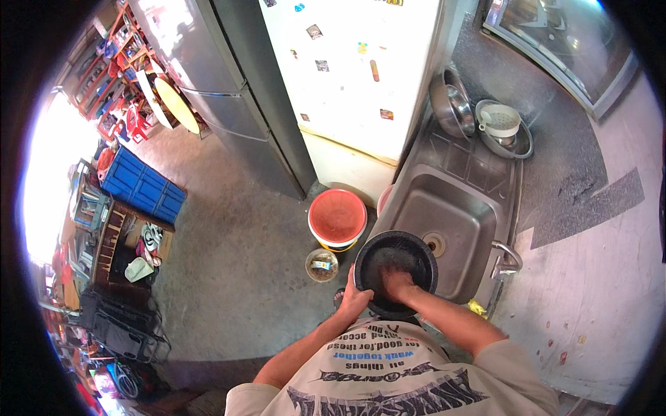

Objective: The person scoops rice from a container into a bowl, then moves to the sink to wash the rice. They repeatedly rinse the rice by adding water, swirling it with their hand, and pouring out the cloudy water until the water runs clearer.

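Note:
A round black pot, dark inside, is tilted over the near left edge of a stainless steel sink. My left hand grips its left rim, with the thumb over the edge. Inside the pot is my right hand, blurred; whether its fingers hold anything cannot be told. The sink's drain shows just right of the pot, and a metal faucet stands at the sink's right edge.
Steel bowls and a white colander rest beyond the sink. On the floor are a bucket with a red top and a small metal bowl. A white refrigerator stands ahead; a blue crate is farther left.

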Motion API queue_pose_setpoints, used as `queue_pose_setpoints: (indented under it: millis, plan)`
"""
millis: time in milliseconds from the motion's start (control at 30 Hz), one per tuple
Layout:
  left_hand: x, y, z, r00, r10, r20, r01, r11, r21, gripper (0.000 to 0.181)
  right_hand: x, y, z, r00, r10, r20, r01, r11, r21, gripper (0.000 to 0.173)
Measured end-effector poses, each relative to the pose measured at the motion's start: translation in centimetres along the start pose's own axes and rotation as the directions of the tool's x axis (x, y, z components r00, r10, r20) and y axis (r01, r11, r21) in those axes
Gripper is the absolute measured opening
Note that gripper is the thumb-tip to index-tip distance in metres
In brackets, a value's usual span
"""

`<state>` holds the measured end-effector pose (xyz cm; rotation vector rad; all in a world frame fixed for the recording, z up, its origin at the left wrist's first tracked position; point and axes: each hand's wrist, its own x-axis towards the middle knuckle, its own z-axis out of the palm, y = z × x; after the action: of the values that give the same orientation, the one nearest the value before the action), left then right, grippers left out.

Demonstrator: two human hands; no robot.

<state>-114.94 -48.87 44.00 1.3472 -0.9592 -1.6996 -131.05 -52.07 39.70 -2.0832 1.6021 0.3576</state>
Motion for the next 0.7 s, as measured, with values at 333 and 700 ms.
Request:
queue_pose_setpoints:
  millis: [333,700]
  plan:
    - [-0.2,0.3,0.0,0.997,0.082,0.004,-0.082,0.996,0.035,0.095,2.0,-2.0,2.0,0.964,-0.254,0.084,0.222,0.935,0.278,0.037]
    - [0.2,-1.1,-0.4,0.995,0.096,0.002,-0.096,0.995,0.007,0.095,-0.6,1.6,-1.6,0.984,0.043,0.172,-0.025,0.994,-0.103,0.039]
